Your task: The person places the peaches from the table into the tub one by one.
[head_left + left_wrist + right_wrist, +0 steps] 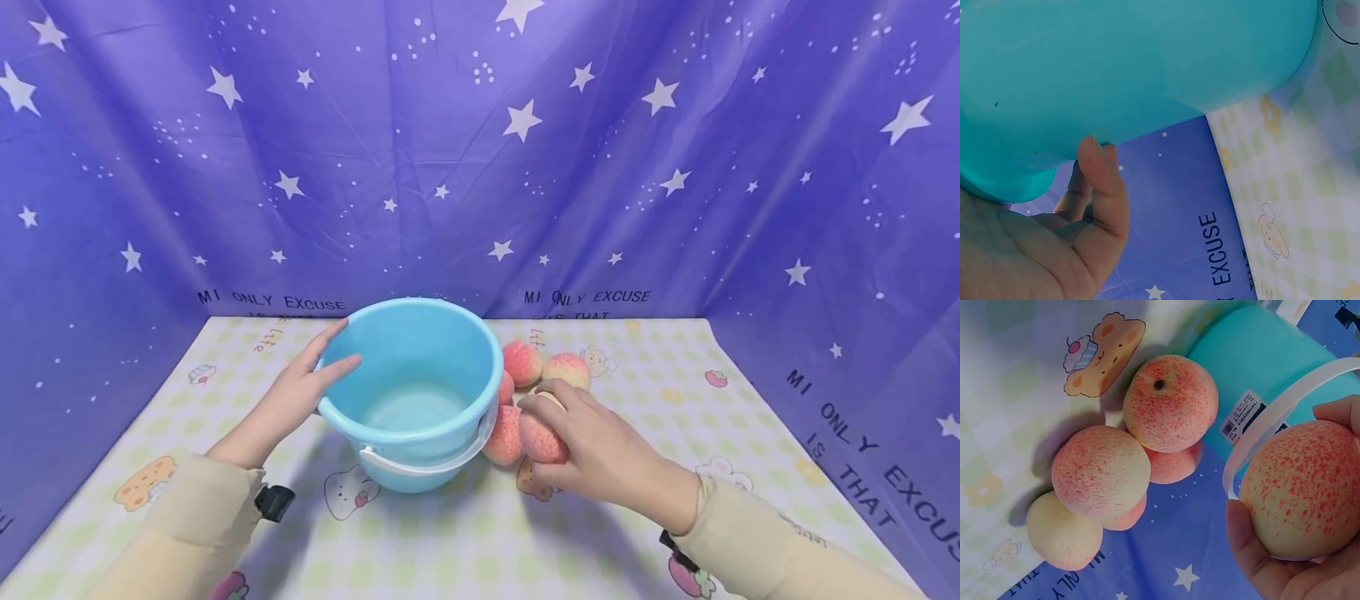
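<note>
A light blue bucket (414,437), with its white handle (405,467) hanging down the front, stands on the table. My left hand (288,400) holds the bucket's left rim, thumb over the edge; in the left wrist view, fingers (1100,172) touch the outer wall. To the right of the bucket, my right hand (603,442) grips a pink and cream peach (1307,490). Beside and beyond it are several more peaches, among them one near the bucket (503,437) and another at the back (522,362). Inside the bucket, the visible bottom is bare.
A pale green and white checked cloth (660,450) with cartoon prints covers the table. Purple star-patterned curtains (420,150) enclose the back and both sides. In the right wrist view, a white label (1244,417) is stuck to the bucket's wall near the handle.
</note>
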